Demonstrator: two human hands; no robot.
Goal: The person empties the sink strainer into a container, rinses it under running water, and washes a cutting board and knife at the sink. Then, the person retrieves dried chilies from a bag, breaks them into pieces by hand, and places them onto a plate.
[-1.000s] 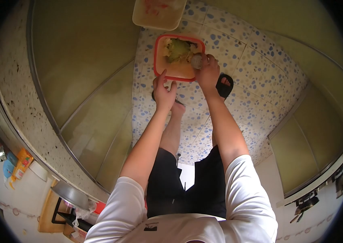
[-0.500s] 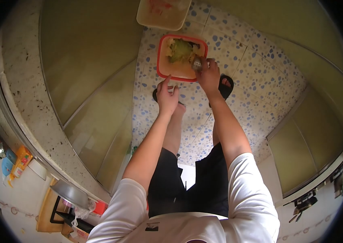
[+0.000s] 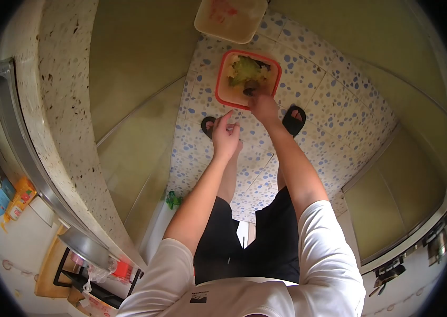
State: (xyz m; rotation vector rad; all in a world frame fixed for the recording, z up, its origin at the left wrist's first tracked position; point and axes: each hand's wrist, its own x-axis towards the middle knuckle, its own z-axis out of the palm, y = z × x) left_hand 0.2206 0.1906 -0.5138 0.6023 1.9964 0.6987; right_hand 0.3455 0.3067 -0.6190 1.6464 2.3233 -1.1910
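A square container with a red rim stands on the speckled floor. Inside it lie green leafy scraps and paler bits. My right hand reaches over the container's near right corner, fingers closed on a small dark round object that I cannot make out, low against the scraps. My left hand is just outside the near rim, fingers apart and holding nothing.
Beyond the red-rimmed container is a pale tub with reddish stains. Black slippers are on my feet. A stone counter edge runs along the left, with a metal bowl below. Pans hang at the lower right.
My right hand has moved inward over the container, lowering the round object towards the scraps. My left hand has drawn back from the rim. The whole view has shifted, so the containers appear further right.
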